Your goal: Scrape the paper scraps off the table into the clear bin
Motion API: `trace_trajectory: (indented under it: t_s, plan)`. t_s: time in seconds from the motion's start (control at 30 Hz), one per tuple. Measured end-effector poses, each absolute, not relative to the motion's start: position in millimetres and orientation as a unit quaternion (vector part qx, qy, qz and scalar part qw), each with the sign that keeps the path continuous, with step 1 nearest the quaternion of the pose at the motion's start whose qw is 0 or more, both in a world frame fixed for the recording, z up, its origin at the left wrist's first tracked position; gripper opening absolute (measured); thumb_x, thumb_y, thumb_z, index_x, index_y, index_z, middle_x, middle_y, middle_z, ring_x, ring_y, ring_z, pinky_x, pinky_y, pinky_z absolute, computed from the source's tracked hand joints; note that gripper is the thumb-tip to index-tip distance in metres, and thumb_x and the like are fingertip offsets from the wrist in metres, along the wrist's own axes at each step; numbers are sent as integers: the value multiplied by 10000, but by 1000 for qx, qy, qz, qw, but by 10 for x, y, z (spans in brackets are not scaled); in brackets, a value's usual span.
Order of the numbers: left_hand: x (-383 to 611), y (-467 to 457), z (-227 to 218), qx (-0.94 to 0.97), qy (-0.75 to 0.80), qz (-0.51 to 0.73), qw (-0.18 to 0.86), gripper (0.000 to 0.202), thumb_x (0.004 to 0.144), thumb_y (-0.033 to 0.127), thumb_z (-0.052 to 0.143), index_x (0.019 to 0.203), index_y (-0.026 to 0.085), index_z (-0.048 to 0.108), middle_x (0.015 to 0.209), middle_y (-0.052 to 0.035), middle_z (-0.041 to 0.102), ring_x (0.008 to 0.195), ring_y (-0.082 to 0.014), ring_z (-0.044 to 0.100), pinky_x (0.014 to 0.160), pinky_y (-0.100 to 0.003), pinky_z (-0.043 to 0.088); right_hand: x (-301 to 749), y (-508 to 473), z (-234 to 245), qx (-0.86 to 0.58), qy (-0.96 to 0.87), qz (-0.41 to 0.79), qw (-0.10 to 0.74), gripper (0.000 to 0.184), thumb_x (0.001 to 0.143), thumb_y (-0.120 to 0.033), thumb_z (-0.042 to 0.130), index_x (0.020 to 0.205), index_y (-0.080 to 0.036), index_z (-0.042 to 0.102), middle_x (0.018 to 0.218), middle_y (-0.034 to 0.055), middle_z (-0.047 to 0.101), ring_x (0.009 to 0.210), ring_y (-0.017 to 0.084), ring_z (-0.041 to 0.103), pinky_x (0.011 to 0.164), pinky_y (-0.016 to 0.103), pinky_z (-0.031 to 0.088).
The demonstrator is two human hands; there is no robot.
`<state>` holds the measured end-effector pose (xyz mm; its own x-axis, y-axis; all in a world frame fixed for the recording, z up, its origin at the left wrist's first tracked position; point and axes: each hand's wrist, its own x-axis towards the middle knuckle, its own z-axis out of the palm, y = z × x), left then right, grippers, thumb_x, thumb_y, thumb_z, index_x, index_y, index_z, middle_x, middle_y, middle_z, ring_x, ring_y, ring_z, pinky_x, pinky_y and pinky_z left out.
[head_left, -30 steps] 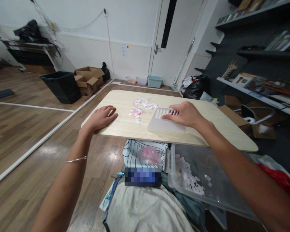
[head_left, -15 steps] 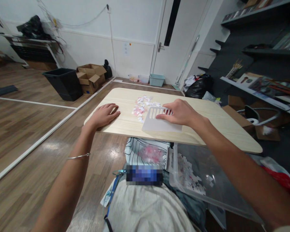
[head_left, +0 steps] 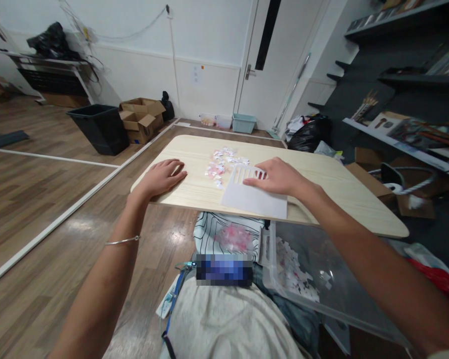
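Note:
My right hand (head_left: pixel 279 177) grips a white plastic scraper (head_left: pixel 252 198) by its slotted upper end. The scraper's broad flat part slants toward me and reaches the near edge of the wooden table (head_left: pixel 340 194). Just beyond and left of it lies a loose pile of white and pink paper scraps (head_left: pixel 219 167). On the table's left side rests my left hand (head_left: pixel 162 178), palm down with fingers spread and nothing in it. The fingers of my right hand are partly hidden behind the scraper's slots.
Below the table's near edge, a clear plastic bin (head_left: pixel 329 269) holds white scraps. Pink scraps lie in a striped bag (head_left: pixel 209 232) beside it. A black trash can (head_left: pixel 101 129) and cardboard boxes (head_left: pixel 144 117) stand at the left; dark shelves (head_left: pixel 407 80) line the right.
The scraper's flat part has tipped and shifted slightly toward the near table edge, with my right hand still on it. My left hand stays in place.

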<state>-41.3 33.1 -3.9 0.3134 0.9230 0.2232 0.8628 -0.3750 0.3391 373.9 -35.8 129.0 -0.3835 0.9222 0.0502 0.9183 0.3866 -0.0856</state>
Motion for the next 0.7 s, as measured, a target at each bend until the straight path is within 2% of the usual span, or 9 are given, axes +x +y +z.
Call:
trace_trajectory:
  t_s: [0.17,0.27,0.43,0.6,0.7]
  plan:
    - [-406,327,-24,807,555,187,76,705,1199,710,518,1625,247,835,1853,-165,758,1743,-425,665,1495,-563,498,3796,-410,1108,-521,-843,129,38,590,1071,-629,896,702,-272,607,681,12,667,739,216,618,749,379,370]
    - [-409,325,-26,807,554,190,77,698,1199,711,516,1619,253,834,1854,-163,757,1741,-425,667,1497,-571,497,3830,-359,1076,-538,-821,169,84,576,1064,-635,877,703,-267,621,685,-5,656,716,197,595,747,366,387]
    - [-419,330,-34,807,552,194,80,694,1193,724,524,1613,261,827,1858,-161,754,1734,-438,673,1499,-604,496,3798,-173,1168,-602,-779,94,144,601,1087,-668,859,698,-269,634,679,32,672,739,221,625,728,376,398]
    - [-419,332,-41,807,552,193,79,720,1197,753,514,1625,265,826,1857,-158,754,1734,-430,671,1500,-591,493,3756,-57,1189,-647,-754,83,79,599,1088,-709,883,728,-277,677,687,83,732,752,269,726,713,380,467]
    - [-418,328,-40,806,551,199,80,677,1199,729,537,1620,290,835,1834,-141,771,1721,-432,675,1490,-611,502,3852,-58,1160,-656,-742,129,47,710,1028,-863,906,708,-276,667,688,96,748,722,272,757,692,374,505]
